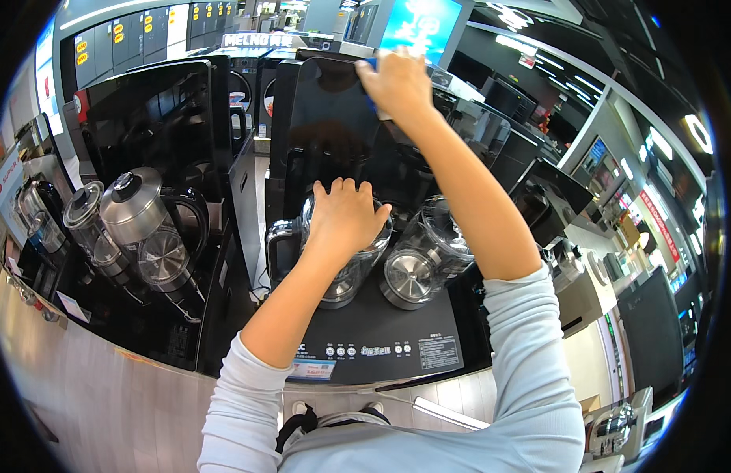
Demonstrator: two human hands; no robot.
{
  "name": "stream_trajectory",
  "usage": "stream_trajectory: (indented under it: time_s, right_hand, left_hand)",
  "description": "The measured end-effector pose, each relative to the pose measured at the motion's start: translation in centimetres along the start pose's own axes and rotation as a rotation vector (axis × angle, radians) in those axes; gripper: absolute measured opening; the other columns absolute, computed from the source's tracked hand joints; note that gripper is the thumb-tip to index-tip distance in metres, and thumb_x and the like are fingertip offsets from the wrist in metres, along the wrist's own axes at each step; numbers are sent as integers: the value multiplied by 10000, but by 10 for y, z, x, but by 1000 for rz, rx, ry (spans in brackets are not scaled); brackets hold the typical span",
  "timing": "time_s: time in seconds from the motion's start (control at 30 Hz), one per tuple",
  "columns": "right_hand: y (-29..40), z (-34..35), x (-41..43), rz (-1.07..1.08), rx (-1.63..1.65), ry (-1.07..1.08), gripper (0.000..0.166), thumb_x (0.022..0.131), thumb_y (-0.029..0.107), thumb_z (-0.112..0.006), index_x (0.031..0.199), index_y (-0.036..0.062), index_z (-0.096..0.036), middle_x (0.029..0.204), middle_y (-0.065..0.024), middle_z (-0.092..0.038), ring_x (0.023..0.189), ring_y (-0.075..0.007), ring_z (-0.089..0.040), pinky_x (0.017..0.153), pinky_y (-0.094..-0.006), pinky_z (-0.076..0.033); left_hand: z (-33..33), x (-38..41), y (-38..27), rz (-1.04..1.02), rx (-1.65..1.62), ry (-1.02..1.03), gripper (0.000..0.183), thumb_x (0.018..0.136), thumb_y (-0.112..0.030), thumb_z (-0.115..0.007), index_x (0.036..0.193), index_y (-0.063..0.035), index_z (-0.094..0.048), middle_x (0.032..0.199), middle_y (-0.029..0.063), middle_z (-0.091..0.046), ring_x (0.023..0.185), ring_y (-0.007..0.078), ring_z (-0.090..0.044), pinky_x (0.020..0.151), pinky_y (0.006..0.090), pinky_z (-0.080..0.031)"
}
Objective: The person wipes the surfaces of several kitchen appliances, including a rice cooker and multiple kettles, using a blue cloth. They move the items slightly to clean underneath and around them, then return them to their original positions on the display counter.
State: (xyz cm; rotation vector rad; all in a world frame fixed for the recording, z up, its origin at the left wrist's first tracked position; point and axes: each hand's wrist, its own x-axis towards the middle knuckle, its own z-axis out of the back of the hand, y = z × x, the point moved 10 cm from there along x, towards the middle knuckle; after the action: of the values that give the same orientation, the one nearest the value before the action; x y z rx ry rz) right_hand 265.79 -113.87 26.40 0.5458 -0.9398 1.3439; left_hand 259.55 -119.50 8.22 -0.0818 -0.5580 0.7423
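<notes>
My left hand (345, 216) lies palm down over the lid of a glass kettle (348, 284), fingers spread toward its far side. The palm hides most of the lid, and I cannot tell how firmly the fingers grip. Higher up, my right hand (398, 86) is at the upper right edge of a glossy black upright panel (333, 106). Blue cloth (372, 101) shows from under that hand. A second glass kettle (439, 236) stands right of the first. Both kettles are on a black tea-appliance base (377, 337) with printed buttons along its front.
To the left, another black appliance (152, 124) carries a steel-topped kettle (129, 198) and a smaller glass jug (84, 204). A price card (312, 371) lies at the front edge. Display counters with kettles (614, 428) line the right side. A lit screen (421, 29) stands behind.
</notes>
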Motion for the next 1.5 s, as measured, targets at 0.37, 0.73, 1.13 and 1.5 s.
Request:
stream_trajectory:
  time_s: [0.37, 0.73, 1.13, 1.5]
  right_hand:
    - [159, -4, -59, 583, 153, -430, 516, 806, 74, -602, 1303, -19, -500, 1476, -102, -351, 1278, -317, -391, 903, -419, -405]
    - [90, -6, -71, 525, -35, -429, 516, 770, 88, -615, 1273, -6, -552, 1468, -61, -381, 1280, -287, -400, 889, -381, -425]
    - [-124, 21, -124, 188, -274, -271, 603, 833, 163, -653, 1379, 5, -453, 1495, -106, -338, 1366, -319, -331, 1082, -399, -338]
    - [-239, 48, -183, -262, 104, -288, 354, 773, 90, -698, 1070, 40, -512, 1159, -200, -454, 1105, -398, -476, 936, -445, -431]
  left_hand:
    - [-2, -2, -1, -83, 13, -30, 453, 917, -348, -531, 1276, -74, -563, 1296, 150, -572, 1243, 319, -498, 1042, 561, -342]
    - [6, 0, 4, 11, -11, -31, 490, 901, -443, -561, 1162, -33, -630, 1140, 166, -630, 1111, 315, -579, 976, 466, -391]
    - [-3, 2, 6, 41, -15, 38, 530, 922, -477, -509, 1219, -49, -607, 1217, 157, -597, 1190, 312, -531, 1046, 448, -337]
    - [-3, 1, 3, 42, 16, 49, 512, 934, -457, -503, 1219, -42, -595, 1241, 168, -586, 1202, 329, -529, 1071, 502, -323]
